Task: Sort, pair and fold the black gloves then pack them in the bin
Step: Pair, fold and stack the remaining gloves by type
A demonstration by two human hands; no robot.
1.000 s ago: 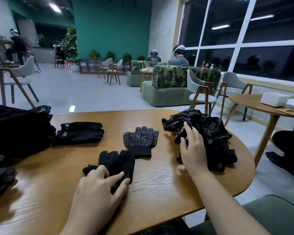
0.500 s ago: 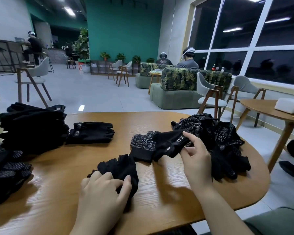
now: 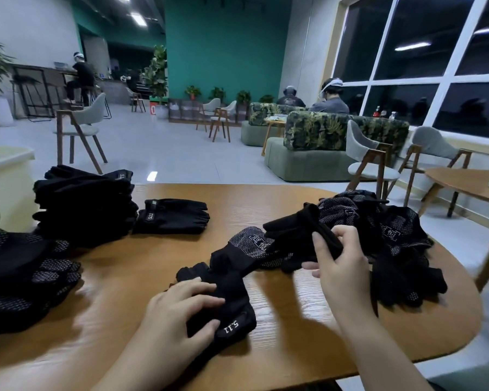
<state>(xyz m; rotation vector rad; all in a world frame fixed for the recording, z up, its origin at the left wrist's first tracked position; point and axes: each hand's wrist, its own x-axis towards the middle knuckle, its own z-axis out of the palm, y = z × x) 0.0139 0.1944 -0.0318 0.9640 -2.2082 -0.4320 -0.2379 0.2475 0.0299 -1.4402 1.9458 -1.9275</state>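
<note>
My left hand presses on a plain black fingerless glove marked 5.11, flat on the wooden table. My right hand grips a second plain black glove lifted just above a dotted glove lying mid-table. A loose heap of dotted gloves lies to the right of that hand. A folded plain pair rests at the back left, next to a tall stack of folded plain gloves. Dotted gloves are piled at the left edge.
A pale yellow bin stands past the table's left edge. A second wooden table and grey chairs stand to the right. People sit at sofas and a counter farther back.
My right hand has drawn the plain glove out of the heap toward me and lifted it over the dotted glove. My left hand has slid its glove closer and gripped it.
</note>
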